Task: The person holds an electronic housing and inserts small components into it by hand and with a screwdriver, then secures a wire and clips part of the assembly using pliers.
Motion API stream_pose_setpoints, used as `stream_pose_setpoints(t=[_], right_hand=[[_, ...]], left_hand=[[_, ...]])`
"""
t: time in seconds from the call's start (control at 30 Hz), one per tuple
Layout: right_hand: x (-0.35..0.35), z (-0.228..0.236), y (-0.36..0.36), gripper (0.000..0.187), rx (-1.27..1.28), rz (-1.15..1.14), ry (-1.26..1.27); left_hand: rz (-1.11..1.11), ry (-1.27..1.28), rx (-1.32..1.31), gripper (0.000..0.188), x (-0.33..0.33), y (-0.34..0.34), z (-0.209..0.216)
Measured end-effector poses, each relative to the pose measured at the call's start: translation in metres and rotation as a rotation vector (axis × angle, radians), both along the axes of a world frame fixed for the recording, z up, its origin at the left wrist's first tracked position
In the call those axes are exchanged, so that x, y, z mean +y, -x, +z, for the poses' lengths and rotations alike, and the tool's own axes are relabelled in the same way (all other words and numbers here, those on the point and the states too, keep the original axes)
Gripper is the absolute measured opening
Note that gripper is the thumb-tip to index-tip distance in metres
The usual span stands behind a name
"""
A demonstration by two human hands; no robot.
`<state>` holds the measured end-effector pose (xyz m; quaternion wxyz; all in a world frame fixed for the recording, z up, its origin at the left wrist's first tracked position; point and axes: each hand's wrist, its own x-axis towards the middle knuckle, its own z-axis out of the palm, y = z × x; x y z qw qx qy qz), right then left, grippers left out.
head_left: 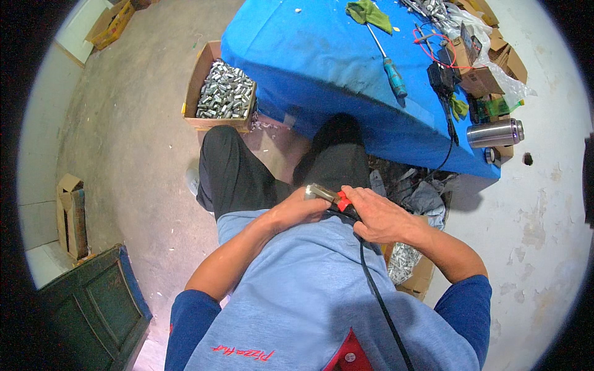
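Observation:
Close in front of my belly, both hands meet on a short dark-brown and silver piece (324, 193) with a bright red part (343, 201) at its right end. I cannot make out its exact kind. My left hand (299, 209) is closed round its silver end, thumb along the near side. My right hand (382, 216) is closed at the red part, its fingertips on it and its palm hidden. A black cable (372, 276) comes out from beneath my right hand and runs down over my light-blue shirt.
Ahead stands a blue-covered table (309, 46) bearing a screwdriver (393, 77), a green cloth (369, 15) and a steel flask (495, 133). A cardboard box (193, 83) of small metal pieces sits left of it. Behind me on the left is a dark wooden panel (99, 303).

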<state>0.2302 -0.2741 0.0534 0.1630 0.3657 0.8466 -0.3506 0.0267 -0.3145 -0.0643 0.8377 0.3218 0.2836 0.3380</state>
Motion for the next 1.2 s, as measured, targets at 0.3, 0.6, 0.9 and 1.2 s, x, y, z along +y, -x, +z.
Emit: stream_pose_setpoints(t=[0.3,0.6,0.9,1.2], right_hand=[[0.005,-0.013,-0.005,0.055,0.029,-0.042,0.089],[0.006,-0.017,-0.007,0.058,0.064,-0.053,0.089],[0.006,-0.029,-0.012,0.056,0.081,0.014,-0.03],[-0.006,-0.036,-0.017,0.061,0.183,-0.119,0.019]], left_hand=[[0.014,-0.025,0.014,0.023,0.001,-0.001,-0.004],[0.014,-0.081,0.085,0.022,-0.001,0.0,-0.004],[0.02,-0.125,0.221,0.017,-0.001,0.0,0.004],[0.091,-0.208,0.322,0.02,-0.001,-0.006,0.005]])
